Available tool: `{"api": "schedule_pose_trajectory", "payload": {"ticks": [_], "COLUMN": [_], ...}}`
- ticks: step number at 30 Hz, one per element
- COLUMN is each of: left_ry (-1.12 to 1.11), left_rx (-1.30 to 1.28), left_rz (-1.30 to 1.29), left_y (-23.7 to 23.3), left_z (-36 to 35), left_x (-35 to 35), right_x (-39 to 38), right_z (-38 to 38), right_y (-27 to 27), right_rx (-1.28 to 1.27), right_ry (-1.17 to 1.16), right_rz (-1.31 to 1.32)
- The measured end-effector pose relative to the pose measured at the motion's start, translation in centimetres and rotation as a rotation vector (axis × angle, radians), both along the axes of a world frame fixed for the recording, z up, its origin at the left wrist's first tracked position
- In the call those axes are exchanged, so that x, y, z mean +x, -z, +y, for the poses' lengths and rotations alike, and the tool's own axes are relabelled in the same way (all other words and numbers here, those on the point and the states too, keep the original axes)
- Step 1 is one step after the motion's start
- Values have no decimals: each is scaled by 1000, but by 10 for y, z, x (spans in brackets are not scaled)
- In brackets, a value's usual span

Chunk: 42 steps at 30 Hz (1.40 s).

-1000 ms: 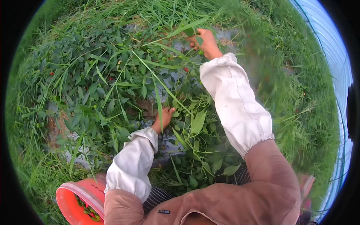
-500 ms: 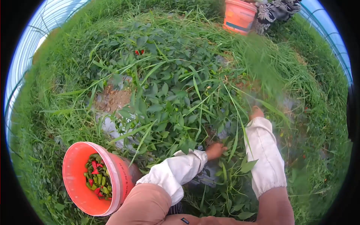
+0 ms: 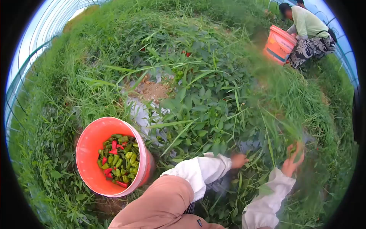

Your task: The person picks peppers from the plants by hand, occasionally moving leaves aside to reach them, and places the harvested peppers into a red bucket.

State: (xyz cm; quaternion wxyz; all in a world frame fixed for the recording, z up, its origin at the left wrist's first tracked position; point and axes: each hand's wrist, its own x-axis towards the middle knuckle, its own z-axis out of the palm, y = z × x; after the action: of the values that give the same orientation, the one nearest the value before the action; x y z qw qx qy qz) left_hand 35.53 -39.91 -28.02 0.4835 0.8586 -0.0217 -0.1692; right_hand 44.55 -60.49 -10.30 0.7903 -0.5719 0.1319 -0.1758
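Leafy pepper plants (image 3: 213, 110) fill the ground before me, with green peppers and a few red ones among their leaves. My left hand (image 3: 239, 160) is closed low among the stems at a plant's edge; what its fingers pinch is hidden. Farther right, my right hand (image 3: 293, 158) reaches into the foliage with its fingers stretched up and apart, slightly blurred, and leaves beside them. An orange-red bucket (image 3: 87, 160) tilts toward me on my left, partly filled with green and red peppers (image 3: 120, 160). White sleeve covers wrap both forearms.
At the upper right a co-worker (image 3: 310, 26) crouches by another orange bucket (image 3: 279, 45), with a second person partly visible behind. Long grass (image 3: 305, 103) grows around the plants. Bare soil (image 3: 152, 89) and grey plastic mulch (image 3: 141, 114) show mid-left. Hoop-tunnel walls (image 3: 34, 45) curve along both sides.
My view has shifted, bringing the co-worker into sight. My right hand has turned, its fingers now showing, and lies farther right in the view. My left hand stays low in the plants.
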Motion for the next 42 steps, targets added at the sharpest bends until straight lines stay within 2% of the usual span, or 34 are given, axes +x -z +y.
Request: {"api": "schedule_pose_trajectory", "payload": {"ticks": [1,3,4,5,6,7,8,9,10,11,12,14,15,16,17,20,21,23,25,26,28,29,31,32,33,35,36,37,38,39,40,42], "left_ry": [0,-17,-30,-15,87,19,-43,-12,50,64,77,81,77,68,17,29,33,34,60,75,84,87,84,79,93,243,260,344,427,452,417,298], "left_rx": [-3,-14,-8,-3,-20,-61,-105,-10,72,136,93,47,61,80,-52,-31,-20,46,88,133,192,240,314,382,387,624,629,791,951,896,794,298], "left_rz": [-1,-35,-17,2,10,-4,-9,-43,-23,-28,-65,-98,-72,-45,26,-92,-157,-147,-148,-144,-134,-124,-101,-91,-84,-180,-181,-293,-407,-601,-638,-672], "left_y": [-3,-8,-7,-6,-13,-16,-22,8,-17,6,11,15,17,18,23,39,44,36,37,35,38,42,42,37,31,6,-15,-44,-76,-117,-157,-205], "left_z": [1,-1,0,-1,-3,0,0,-3,2,2,5,10,14,19,22,33,36,37,36,34,32,31,29,26,24,20,16,12,8,3,-11,-40], "left_x": [-1,-3,-3,-3,-5,-7,-9,-1,-4,3,4,2,3,3,4,6,9,9,8,8,10,8,4,3,3,5,8,11,13,13,15,26], "right_x": [-11,-62,-101,-113,-137,-154,-178,-200,-224,-245,-234,-219,-200,-179,-148,-39,-5,51,89,83,66,59,45,34,24,4,-7,-19,-35,-48,-56,-63], "right_z": [23,119,163,191,224,256,297,334,354,376,366,352,337,311,288,179,143,71,13,-8,-32,-29,-20,-21,-21,-15,-8,1,13,24,31,41], "right_y": [-23,-95,-123,-142,-156,-157,-152,-144,-145,-136,-132,-129,-118,-108,-92,-40,-15,33,104,107,107,98,74,86,98,117,121,126,135,143,145,141], "right_rx": [42,-28,-100,-87,-48,121,-22,-184,-310,-531,-544,-493,-519,-420,-507,-833,-977,-1359,-1822,-1815,-2011,-2004,-2010,-2051,-2041,-1875,-1732,-1585,-1658,-1728,-1713,-1683], "right_ry": [0,-165,-356,-646,-912,-1285,-1442,-1597,-1748,-1690,-1636,-1660,-1483,-1162,-867,-318,-163,-82,177,177,-274,-284,-557,-461,-462,-123,-197,-265,-212,-159,-153,-62], "right_rz": [-54,-97,-219,-60,-21,10,-164,-319,-193,-225,-193,-479,-589,-705,-747,-601,-441,-180,-237,-229,134,142,397,129,146,106,177,242,200,158,172,18]}}
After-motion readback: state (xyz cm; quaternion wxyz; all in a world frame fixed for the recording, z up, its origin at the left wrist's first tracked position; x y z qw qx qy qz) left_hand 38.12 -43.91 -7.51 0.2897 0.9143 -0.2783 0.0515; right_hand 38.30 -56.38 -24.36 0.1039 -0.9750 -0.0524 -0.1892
